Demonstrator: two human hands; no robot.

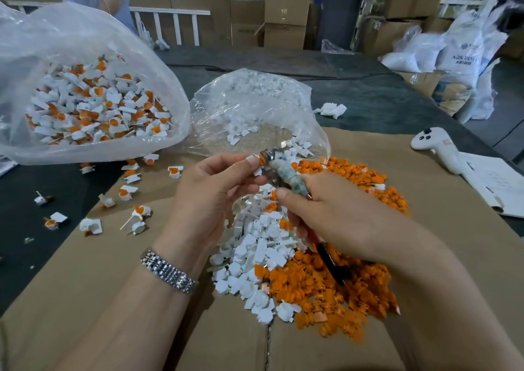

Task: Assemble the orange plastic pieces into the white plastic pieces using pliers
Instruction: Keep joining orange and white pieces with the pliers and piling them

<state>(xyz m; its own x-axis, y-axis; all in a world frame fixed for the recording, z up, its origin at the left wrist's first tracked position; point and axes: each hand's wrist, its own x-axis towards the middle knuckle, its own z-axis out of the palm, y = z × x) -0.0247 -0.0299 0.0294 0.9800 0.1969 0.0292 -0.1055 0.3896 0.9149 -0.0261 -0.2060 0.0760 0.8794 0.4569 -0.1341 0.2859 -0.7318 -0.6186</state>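
At the centre of the frame the left hand (209, 197) pinches a white piece (253, 159) with an orange piece (261, 158) seated at its right edge, thumb and fingertips curled round it. The right hand (329, 214) is wrapped round the pliers (286, 172), whose long axis runs from the black handle at lower right up and leftward to the metal nose. That nose meets the orange piece directly — tool on the right, held part on the left, both well above the cardboard (85, 271).

Whether the jaws already clamp the orange piece or merely touch it cannot be told; blur hides the tip. The coming squeeze likely turns on this line: the push must run along the pliers' axis, leftward into the white piece, with the left hand bracing against it.

Loose stock lies just below the hands — a white pile (255, 257) and an orange pile (326, 285). Finished parts fill the bag (93, 101) at upper left.
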